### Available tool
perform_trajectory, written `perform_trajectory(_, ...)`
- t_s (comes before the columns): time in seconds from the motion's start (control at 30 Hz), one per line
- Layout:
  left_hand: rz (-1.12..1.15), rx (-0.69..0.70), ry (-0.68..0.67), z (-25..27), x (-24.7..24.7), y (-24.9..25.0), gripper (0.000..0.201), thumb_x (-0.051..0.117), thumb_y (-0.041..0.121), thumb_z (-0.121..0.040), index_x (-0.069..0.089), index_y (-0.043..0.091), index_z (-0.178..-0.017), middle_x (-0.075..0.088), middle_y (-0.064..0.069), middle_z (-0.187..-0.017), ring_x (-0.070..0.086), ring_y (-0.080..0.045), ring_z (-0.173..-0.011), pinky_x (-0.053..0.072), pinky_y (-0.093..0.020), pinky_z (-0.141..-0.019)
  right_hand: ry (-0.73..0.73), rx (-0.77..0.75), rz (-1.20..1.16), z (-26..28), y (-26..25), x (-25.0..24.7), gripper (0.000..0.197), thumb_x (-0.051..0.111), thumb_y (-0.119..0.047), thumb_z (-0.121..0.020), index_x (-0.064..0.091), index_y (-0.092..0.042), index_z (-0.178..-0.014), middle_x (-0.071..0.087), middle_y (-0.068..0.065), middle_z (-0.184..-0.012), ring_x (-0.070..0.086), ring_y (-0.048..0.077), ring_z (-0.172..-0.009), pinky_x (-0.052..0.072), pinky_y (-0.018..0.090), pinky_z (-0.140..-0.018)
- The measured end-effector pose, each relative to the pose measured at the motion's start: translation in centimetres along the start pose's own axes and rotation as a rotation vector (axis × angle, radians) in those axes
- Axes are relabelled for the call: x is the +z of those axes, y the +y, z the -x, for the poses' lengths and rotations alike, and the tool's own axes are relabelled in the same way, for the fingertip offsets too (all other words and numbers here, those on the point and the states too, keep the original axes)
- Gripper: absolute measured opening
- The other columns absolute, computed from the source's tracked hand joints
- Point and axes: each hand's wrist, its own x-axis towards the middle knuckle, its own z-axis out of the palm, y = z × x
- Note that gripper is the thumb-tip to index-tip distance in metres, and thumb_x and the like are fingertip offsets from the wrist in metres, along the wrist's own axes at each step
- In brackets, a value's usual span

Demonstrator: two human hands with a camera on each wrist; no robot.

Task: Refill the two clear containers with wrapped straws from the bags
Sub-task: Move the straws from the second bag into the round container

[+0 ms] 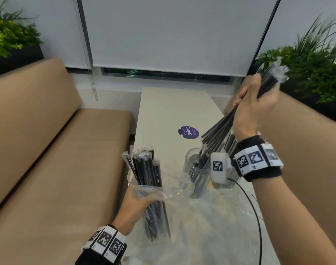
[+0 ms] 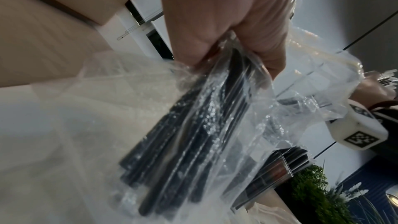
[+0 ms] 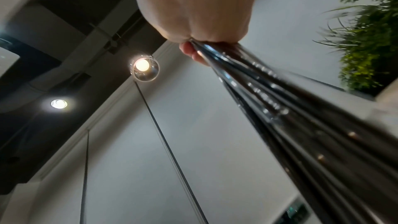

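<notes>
My left hand point(image 1: 136, 203) grips a clear plastic bag point(image 1: 159, 190) of black wrapped straws point(image 1: 148, 169) that stands upright at the table's near left; the left wrist view shows the bag point(image 2: 215, 125) crumpled round the straws under my fingers point(image 2: 264, 57). My right hand point(image 1: 255, 104) grips a tilted bundle of wrapped straws point(image 1: 220, 127) up high; its lower ends hang over the clear container point(image 1: 196, 169), which holds several straws. In the right wrist view the bundle point(image 3: 280, 108) runs out of my fist point(image 3: 200, 23). A second container is partly hidden behind my right wrist.
The white table point(image 1: 172, 111) bears a purple round sticker point(image 1: 188, 132) and crumpled plastic wrap point(image 1: 211, 226) at its near end. A tan bench point(image 1: 48, 150) lies on the left. Plants point(image 1: 316, 69) stand at right and far left. A black cable point(image 1: 255, 207) trails from my right wrist.
</notes>
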Motion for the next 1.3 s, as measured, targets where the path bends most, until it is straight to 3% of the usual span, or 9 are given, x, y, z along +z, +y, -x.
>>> perform_trajectory(0.13,0.006,0.002,-0.013,0.2,0.1,0.2,0.052,0.084,0.023,-0.038,0.073,0.013,-0.088,0.078,-0.003,-0.074,0.075,-0.010,-0.071,0.056,-0.016,-0.063,-0.028,0.051,0.076,3.1,1.8,-0.8,0.011,0.050,-0.020,-0.101,0.050,-0.030,-0.100,0.048,-0.002,-0.058,0.043,0.010,-0.044,0.040,0.022,-0.041)
perform_trajectory(0.2,0.002,0.001,-0.028,0.3,0.2,0.2,0.042,0.084,0.024,-0.038,0.076,0.014,-0.078,0.078,-0.003,-0.073,0.075,-0.010,-0.070,0.056,-0.016,-0.063,-0.037,0.097,0.110,4.5,3.0,-1.2,0.013,0.050,-0.019,-0.101,0.049,-0.032,-0.097,0.048,-0.001,-0.059,0.043,0.009,-0.044,0.040,0.022,-0.042)
perform_trajectory(0.3,-0.004,-0.007,-0.010,0.2,0.1,-0.1,0.064,0.084,0.024,-0.037,0.067,0.006,-0.096,0.079,-0.002,-0.077,0.075,-0.009,-0.073,0.056,-0.015,-0.063,-0.049,0.157,0.136,6.3,4.9,-1.9,0.006,0.052,-0.019,-0.101,0.049,-0.019,-0.106,0.050,0.000,-0.059,0.046,0.010,-0.044,0.042,0.024,-0.042)
perform_trajectory(0.47,-0.035,-0.023,0.014,-0.3,-0.5,-0.7,0.079,0.086,0.022,-0.041,0.061,-0.016,-0.106,0.078,-0.011,-0.079,0.074,-0.016,-0.075,0.056,-0.017,-0.065,-0.091,0.202,0.224,8.3,6.7,-2.8,0.017,0.054,-0.019,-0.099,0.044,-0.033,-0.098,0.053,-0.001,-0.060,0.047,0.008,-0.044,0.043,0.029,-0.046)
perform_trajectory(0.73,-0.067,-0.025,-0.021,-0.3,-0.3,-0.6,0.073,0.086,0.021,-0.046,0.064,-0.011,-0.108,0.078,-0.015,-0.084,0.075,-0.020,-0.081,0.057,-0.019,-0.069,-0.019,0.116,0.207,5.0,5.1,-1.6,0.025,0.062,-0.019,-0.095,0.042,-0.010,-0.109,0.053,-0.003,-0.068,0.047,0.003,-0.043,0.043,0.019,-0.041)
perform_trajectory(0.93,-0.065,-0.017,-0.017,-0.3,-0.4,-0.7,0.070,0.086,0.020,-0.048,0.063,-0.005,-0.110,0.076,-0.021,-0.086,0.074,-0.026,-0.082,0.058,-0.029,-0.074,0.139,0.041,0.160,1.1,3.1,-0.4,0.021,0.063,-0.027,-0.092,0.045,-0.027,-0.104,0.058,0.009,-0.077,0.055,0.021,-0.052,0.049,0.031,-0.044)
perform_trajectory(1.1,-0.060,-0.036,-0.013,-0.3,-0.4,-1.2,0.075,0.086,0.020,-0.047,0.060,-0.011,-0.110,0.076,-0.020,-0.086,0.074,-0.024,-0.081,0.058,-0.022,-0.071,0.129,0.022,0.152,0.4,2.9,0.1,0.037,0.061,-0.019,-0.095,0.047,0.005,-0.120,0.054,-0.005,-0.069,0.052,0.001,-0.044,0.045,0.017,-0.043)
perform_trajectory(1.23,-0.062,-0.046,-0.030,-0.1,-0.1,-1.3,0.069,0.086,0.020,-0.044,0.065,-0.011,-0.101,0.077,-0.017,-0.083,0.074,-0.022,-0.078,0.057,-0.020,-0.068,0.047,0.077,0.146,2.6,4.2,-0.3,0.022,0.060,-0.016,-0.096,0.045,-0.030,-0.106,0.054,0.001,-0.065,0.049,0.009,-0.044,0.043,0.021,-0.040)
perform_trajectory(1.3,-0.066,-0.049,-0.020,-0.1,-0.2,-1.3,0.068,0.086,0.021,-0.044,0.065,-0.009,-0.102,0.077,-0.015,-0.083,0.074,-0.020,-0.078,0.057,-0.020,-0.068,0.031,0.096,0.134,3.6,5.0,-0.6,0.023,0.060,-0.017,-0.096,0.045,-0.028,-0.109,0.055,0.000,-0.066,0.050,0.010,-0.046,0.046,0.025,-0.042)
